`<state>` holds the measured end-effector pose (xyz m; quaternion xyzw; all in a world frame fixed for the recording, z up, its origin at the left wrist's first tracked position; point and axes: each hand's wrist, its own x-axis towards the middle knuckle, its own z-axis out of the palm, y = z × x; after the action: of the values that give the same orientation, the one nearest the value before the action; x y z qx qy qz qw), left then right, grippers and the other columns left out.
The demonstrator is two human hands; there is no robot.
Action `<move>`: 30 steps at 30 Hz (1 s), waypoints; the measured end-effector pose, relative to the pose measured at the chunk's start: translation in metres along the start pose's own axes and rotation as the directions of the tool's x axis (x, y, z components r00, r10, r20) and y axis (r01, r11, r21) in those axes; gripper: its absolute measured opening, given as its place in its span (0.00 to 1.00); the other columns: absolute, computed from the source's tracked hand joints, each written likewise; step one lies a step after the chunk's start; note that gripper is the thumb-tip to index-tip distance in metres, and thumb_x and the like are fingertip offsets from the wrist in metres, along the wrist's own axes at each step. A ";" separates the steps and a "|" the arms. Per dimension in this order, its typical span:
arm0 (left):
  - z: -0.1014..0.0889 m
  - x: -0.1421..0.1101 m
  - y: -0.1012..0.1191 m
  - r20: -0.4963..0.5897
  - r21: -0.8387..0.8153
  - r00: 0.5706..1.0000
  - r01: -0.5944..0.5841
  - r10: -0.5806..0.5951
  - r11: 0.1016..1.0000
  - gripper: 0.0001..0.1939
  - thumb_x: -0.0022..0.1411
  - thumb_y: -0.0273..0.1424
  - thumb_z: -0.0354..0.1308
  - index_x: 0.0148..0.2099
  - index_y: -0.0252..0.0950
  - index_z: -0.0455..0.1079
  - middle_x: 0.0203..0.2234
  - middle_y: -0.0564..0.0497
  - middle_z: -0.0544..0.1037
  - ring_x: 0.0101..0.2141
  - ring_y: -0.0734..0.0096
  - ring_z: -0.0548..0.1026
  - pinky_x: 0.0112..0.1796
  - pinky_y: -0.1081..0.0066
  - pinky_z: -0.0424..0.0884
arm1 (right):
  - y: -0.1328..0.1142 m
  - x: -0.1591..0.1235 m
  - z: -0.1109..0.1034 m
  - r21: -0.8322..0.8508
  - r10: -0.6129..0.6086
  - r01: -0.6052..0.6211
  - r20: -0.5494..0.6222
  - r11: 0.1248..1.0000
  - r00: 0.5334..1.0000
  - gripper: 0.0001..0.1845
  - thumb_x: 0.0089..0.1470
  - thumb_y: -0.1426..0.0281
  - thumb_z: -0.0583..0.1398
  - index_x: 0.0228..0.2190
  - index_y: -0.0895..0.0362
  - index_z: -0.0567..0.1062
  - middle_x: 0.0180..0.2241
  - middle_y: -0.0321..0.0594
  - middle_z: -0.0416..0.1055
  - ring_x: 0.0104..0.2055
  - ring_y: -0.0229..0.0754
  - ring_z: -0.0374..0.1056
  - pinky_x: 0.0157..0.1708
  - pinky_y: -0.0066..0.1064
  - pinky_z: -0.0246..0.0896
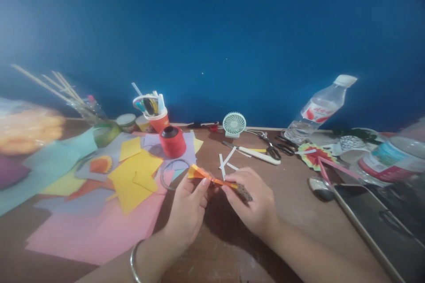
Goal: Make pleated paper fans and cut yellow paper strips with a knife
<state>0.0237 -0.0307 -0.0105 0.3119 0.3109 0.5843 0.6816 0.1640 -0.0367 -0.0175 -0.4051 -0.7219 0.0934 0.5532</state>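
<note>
Between both hands, above the table, is a folded strip of orange and yellow paper [199, 172], pinched narrow at its middle. My left hand [189, 205] grips it near that pinch with thumb and fingers; the left end fans out a little. At the other end, my right hand [254, 201] has its thumb and fingers closed on the paper. A dark speckled piece [244, 192] shows under the right fingers; I cannot make out what it is. Just beyond the hands lie several white paper strips [222, 163]. A metal ring [164, 177] is beside my left hand.
Coloured paper sheets [96, 234] spread across the left, with a red thread spool [173, 147] on them. Behind stand a red cup of pens [159, 120] and a small fan [234, 124]. Scissors [274, 152], a tilted bottle [315, 108], a paper fan [315, 157] and a phone [372, 225] lie rightward.
</note>
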 end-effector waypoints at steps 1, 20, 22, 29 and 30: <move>0.000 0.000 0.000 -0.004 0.002 1.000 -0.001 0.001 1.000 0.02 0.56 0.26 0.58 0.34 0.36 0.68 0.30 0.54 0.73 0.34 0.75 0.71 0.38 0.74 0.69 | 0.000 0.000 0.000 0.006 0.005 -0.005 -0.002 1.000 1.000 0.10 0.48 0.78 0.58 0.35 0.55 0.71 0.29 0.39 0.72 0.32 0.42 0.66 0.33 0.37 0.65; 0.001 -0.001 0.001 0.019 0.006 1.000 0.002 -0.002 1.000 0.02 0.58 0.25 0.56 0.34 0.36 0.67 0.29 0.54 0.73 0.33 0.76 0.72 0.38 0.75 0.69 | 0.002 0.000 0.001 0.044 -0.042 0.041 0.025 0.998 0.999 0.12 0.48 0.82 0.58 0.32 0.55 0.72 0.29 0.38 0.71 0.32 0.40 0.64 0.33 0.36 0.63; 0.002 0.000 0.001 0.022 -0.004 1.000 -0.002 0.002 1.000 0.02 0.59 0.24 0.55 0.34 0.36 0.67 0.29 0.55 0.73 0.32 0.77 0.72 0.37 0.76 0.69 | 0.002 0.000 0.001 0.044 -0.049 0.048 0.028 0.998 0.998 0.12 0.48 0.83 0.58 0.32 0.55 0.72 0.29 0.38 0.71 0.32 0.40 0.64 0.34 0.35 0.63; 0.000 0.001 0.000 0.015 -0.023 1.000 -0.006 0.006 1.000 0.03 0.59 0.24 0.55 0.34 0.36 0.68 0.29 0.55 0.73 0.32 0.78 0.72 0.36 0.77 0.70 | 0.003 -0.001 0.001 0.052 -0.001 0.001 0.011 0.999 1.000 0.12 0.47 0.82 0.60 0.33 0.55 0.71 0.30 0.37 0.70 0.32 0.39 0.64 0.33 0.33 0.62; 0.000 0.002 0.000 0.015 -0.025 1.000 -0.008 0.008 1.000 0.03 0.59 0.24 0.56 0.34 0.36 0.68 0.29 0.55 0.73 0.32 0.78 0.72 0.36 0.77 0.70 | 0.002 -0.001 0.001 0.052 0.036 -0.036 0.003 0.998 0.999 0.12 0.47 0.81 0.60 0.34 0.55 0.70 0.30 0.37 0.70 0.32 0.39 0.64 0.33 0.32 0.62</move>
<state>0.0236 -0.0291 -0.0110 0.3090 0.2972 0.5886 0.6854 0.1644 -0.0358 -0.0202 -0.4033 -0.7125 0.1224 0.5610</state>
